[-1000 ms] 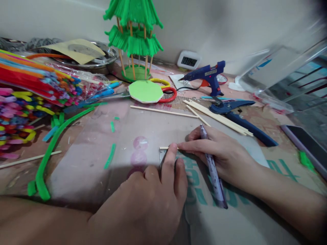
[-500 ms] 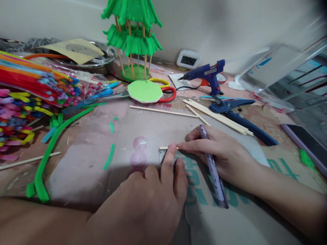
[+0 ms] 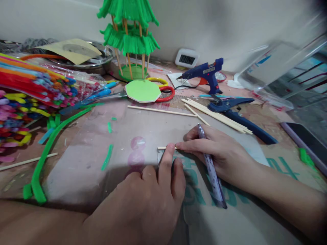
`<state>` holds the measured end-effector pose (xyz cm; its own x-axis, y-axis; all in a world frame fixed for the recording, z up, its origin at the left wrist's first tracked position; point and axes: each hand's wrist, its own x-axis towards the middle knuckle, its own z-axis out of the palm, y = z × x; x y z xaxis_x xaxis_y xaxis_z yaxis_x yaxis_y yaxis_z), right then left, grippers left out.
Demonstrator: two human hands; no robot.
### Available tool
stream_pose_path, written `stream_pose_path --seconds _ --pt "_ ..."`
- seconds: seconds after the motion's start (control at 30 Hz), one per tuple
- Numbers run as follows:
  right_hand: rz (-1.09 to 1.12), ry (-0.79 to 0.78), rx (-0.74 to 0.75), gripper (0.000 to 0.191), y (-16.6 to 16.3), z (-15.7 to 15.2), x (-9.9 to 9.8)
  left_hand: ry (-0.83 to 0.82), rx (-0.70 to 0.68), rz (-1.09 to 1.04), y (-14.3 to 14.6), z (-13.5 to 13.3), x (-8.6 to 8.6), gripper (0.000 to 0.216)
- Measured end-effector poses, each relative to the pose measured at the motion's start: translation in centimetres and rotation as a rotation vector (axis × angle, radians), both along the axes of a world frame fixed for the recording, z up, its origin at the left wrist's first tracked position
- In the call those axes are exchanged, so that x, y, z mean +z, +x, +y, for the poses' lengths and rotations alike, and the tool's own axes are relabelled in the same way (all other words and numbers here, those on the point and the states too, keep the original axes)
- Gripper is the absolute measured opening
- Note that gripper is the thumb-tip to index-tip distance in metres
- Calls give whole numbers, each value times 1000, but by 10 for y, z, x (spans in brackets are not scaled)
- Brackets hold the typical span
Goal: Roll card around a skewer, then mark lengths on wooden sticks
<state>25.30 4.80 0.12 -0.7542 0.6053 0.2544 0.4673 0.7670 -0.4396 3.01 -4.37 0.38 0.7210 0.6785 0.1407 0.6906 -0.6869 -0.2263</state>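
My left hand (image 3: 150, 200) lies low at the front of the table, fingers curled, its fingertip pressing a short wooden stick (image 3: 161, 148) against the end of a metal ruler (image 3: 160, 157). My right hand (image 3: 217, 154) rests just to the right, index finger stretched along the stick, with a translucent pen (image 3: 209, 166) held between its fingers. Both hands lie on a sheet of clear plastic over cardboard (image 3: 143, 129). Most of the stick and ruler is hidden under my fingers.
Behind the hands lie several long wooden sticks (image 3: 217, 117), a blue glue gun (image 3: 204, 73), blue cutters (image 3: 237, 114), red-and-yellow scissors under a green octagon (image 3: 143, 91), and a green pagoda model (image 3: 129, 35). Coloured pipe cleaners (image 3: 28, 85) are heaped at left; a phone (image 3: 306, 141) lies right.
The hands stay pressed on the stick and ruler. The view has shifted slightly, so everything sits a little further left in the picture.
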Motion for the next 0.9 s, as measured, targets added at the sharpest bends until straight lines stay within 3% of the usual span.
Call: stream_pose_path --seconds 0.57,0.73,0.9 --pt "21 -37 26 23 1 0 -1 -17 50 59 3 -2 3 51" --pt "-36 -98 30 22 10 2 11 24 33 77 1 -3 0 55" --pt "-191 -168 -64 18 32 6 28 100 16 18 0 -2 -10 61"
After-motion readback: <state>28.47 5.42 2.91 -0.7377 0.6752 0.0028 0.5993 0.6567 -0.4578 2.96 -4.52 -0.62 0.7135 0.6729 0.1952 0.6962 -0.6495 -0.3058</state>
